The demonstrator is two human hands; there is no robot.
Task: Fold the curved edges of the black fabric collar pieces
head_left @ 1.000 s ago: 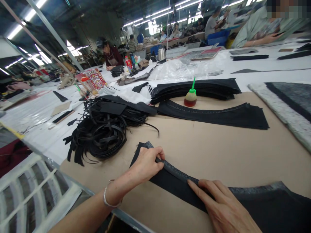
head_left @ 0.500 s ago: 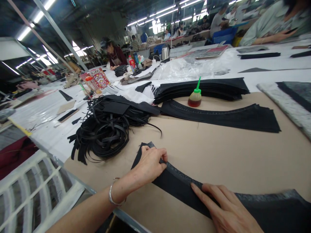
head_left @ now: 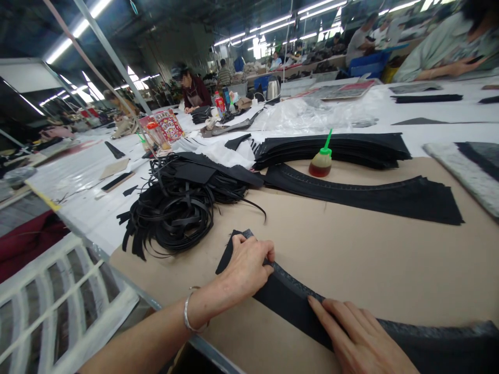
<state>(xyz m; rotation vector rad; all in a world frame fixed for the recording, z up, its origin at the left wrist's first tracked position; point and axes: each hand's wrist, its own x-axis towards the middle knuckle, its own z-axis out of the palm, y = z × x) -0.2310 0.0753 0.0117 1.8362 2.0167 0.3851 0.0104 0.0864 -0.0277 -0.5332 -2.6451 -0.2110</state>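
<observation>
The black piece (head_left: 284, 306) lay on the brown sheet (head_left: 374, 259) at the near edge of the table (head_left: 88, 174), running from a point near the strips (head_left: 175, 218) down toward the lower right corner of the view. A grey band (head_left: 295, 282) followed its curved upper edge. The left hand (head_left: 247, 267) was positioned near the left end of the piece, with thumb and forefinger closed in a pinch on the upper edge; a bracelet (head_left: 187, 314) encircled the wrist. The right hand (head_left: 356, 332) was laid palm down across the middle of the piece, its foremost fingertip resting just below the band; whether its fingers gripped the fabric could not be told, since their undersides were hidden. The strips formed a tangled heap beyond the left hand. Beyond the work, the near stack (head_left: 366, 197) lay on the sheet, with the far stack (head_left: 335, 148) behind it. A bottle (head_left: 320, 163) with a green spout and reddish liquid stood upright between the two. Clear plastic (head_left: 312, 111) was spread farther back on the table, near a kettle (head_left: 273, 89). A co-worker (head_left: 432, 57) in pale green was at the upper right.
</observation>
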